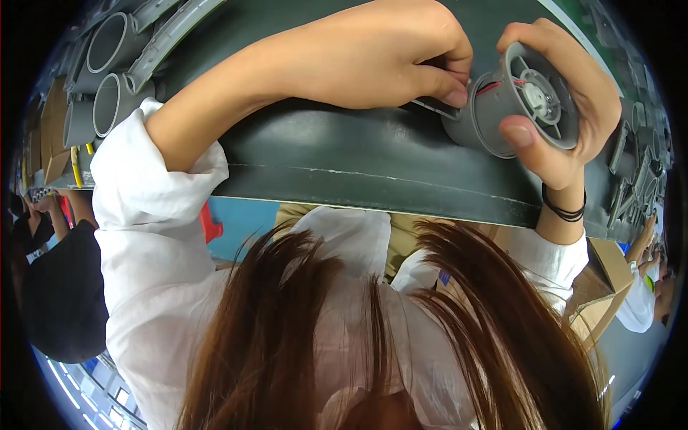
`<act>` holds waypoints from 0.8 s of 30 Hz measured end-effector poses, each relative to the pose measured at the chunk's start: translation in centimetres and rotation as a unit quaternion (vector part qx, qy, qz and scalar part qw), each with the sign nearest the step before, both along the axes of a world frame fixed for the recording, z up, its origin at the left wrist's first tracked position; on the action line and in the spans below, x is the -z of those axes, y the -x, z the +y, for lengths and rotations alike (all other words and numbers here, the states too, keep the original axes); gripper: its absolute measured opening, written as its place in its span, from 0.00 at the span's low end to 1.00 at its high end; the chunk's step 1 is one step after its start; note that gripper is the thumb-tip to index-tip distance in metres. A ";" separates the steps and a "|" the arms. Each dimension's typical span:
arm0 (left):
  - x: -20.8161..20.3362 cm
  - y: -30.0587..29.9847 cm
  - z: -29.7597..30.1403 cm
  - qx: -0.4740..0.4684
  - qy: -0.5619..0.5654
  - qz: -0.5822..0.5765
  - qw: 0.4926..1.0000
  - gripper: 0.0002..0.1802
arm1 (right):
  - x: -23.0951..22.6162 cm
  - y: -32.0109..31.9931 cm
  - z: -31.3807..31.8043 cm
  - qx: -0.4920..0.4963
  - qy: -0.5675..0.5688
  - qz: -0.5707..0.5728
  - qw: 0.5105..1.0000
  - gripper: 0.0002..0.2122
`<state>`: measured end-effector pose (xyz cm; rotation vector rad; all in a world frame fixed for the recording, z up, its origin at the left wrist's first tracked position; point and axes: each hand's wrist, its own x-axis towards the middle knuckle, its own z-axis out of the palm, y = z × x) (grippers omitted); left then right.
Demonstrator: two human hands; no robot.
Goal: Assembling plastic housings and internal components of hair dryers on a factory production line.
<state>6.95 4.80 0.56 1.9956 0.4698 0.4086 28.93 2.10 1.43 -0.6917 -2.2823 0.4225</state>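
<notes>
One grey housing (493, 120), white hub (534, 97) inside: right hand (596, 104) grips, left hand (390, 57) pinches alongside

Short tubes (127, 50) stand grouped at the left end of the table (344, 175), with curved channel pieces (172, 41) just to the right of the upper ones; a cardboard sheet (54, 140) is farther left. Right of the table's middle, above the near edge, is a cylindrical fan housing (481, 118), between the left hand (401, 57) and the right hand (593, 104). A motor (536, 99) sits inside its flared mouth. Small parts (636, 175) crowd the right end; below the near edge there, a carton (600, 283).
</notes>
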 end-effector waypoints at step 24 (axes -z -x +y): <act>0.2 -0.2 -1.2 -0.095 0.059 0.027 0.993 0.07 | 0.5 -0.1 -0.7 0.090 -0.052 -0.006 0.995 0.23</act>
